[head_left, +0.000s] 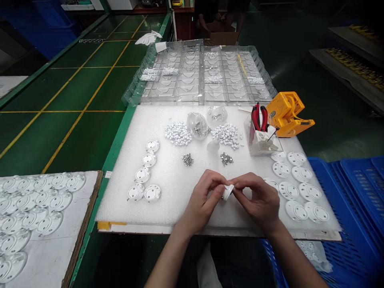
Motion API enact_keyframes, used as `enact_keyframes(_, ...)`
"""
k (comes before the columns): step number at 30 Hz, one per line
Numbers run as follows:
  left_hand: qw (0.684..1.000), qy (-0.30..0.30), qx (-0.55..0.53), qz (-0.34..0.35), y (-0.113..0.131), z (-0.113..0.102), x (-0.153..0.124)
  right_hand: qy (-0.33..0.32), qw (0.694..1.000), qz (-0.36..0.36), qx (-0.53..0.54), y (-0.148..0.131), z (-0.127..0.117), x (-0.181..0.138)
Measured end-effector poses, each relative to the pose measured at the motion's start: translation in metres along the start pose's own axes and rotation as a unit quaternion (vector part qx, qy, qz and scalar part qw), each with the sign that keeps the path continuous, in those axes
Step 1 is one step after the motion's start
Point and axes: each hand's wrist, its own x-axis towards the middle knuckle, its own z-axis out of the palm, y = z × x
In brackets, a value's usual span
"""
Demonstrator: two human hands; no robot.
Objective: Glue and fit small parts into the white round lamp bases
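Observation:
Between my two hands, above the white foam sheet (177,212), is a small white round plastic part (228,192), tilted on its edge. My left hand (210,196) pinches its left side between thumb and fingers. Fingertips of my right hand (255,196) close on its right side. Beyond them lie two small heaps of metal pieces (187,159) and two piles of small white parts (178,133). A translucent bottle (213,145) stands between the heaps. White round discs with holes (153,193) lie at the left, and similar discs (297,210) at the right.
Clear plastic trays (186,76) span the back. An open box with red-handled pliers (259,118) stands by an orange tape dispenser (288,114). Blue crates (354,224) are at right; more discs cover a white board (45,244) at left. A person (207,20) is behind a carton (222,34).

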Motion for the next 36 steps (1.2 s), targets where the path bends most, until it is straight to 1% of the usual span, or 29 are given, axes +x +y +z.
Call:
enact_keyframes(6, 1.000, -0.022, 0.003, 0.013, -0.002, -0.002, 0.000, -0.003, 1.000, -0.009, 0.022, 0.000, -0.001, -0.001)
enact_keyframes(13, 0.999, -0.032, 0.011, 0.039, 0.000, -0.002, 0.000, 0.002, 0.999, 0.009, 0.046, 0.000, -0.001, -0.001)
enact_keyframes(16, 0.997, -0.055, -0.001, 0.052, 0.001, -0.001, 0.000, 0.009, 0.998, 0.023, 0.064, 0.000, -0.001, -0.002)
enact_keyframes(20, 0.996, -0.069, -0.035, 0.034, -0.002, 0.000, -0.002, 0.016, 0.996, 0.031, 0.079, 0.000, -0.002, -0.001)
enact_keyframes(22, 0.997, -0.062, -0.044, 0.032, -0.005, 0.000, -0.003, 0.010, 0.996, 0.031, 0.083, 0.000, -0.002, 0.000)
enact_keyframes(30, 0.996, -0.046, -0.041, 0.058, -0.010, 0.001, -0.005, -0.015, 0.994, 0.035, 0.100, 0.000, -0.001, -0.001)
enact_keyframes(33, 0.997, -0.012, -0.058, 0.049, -0.009, 0.003, -0.006, -0.040, 0.993, 0.045, 0.098, -0.004, -0.005, 0.001)
enact_keyframes(36, 0.986, 0.044, -0.160, 0.011, -0.006, 0.004, -0.004, -0.049, 0.994, 0.082, 0.048, -0.009, -0.009, 0.016)
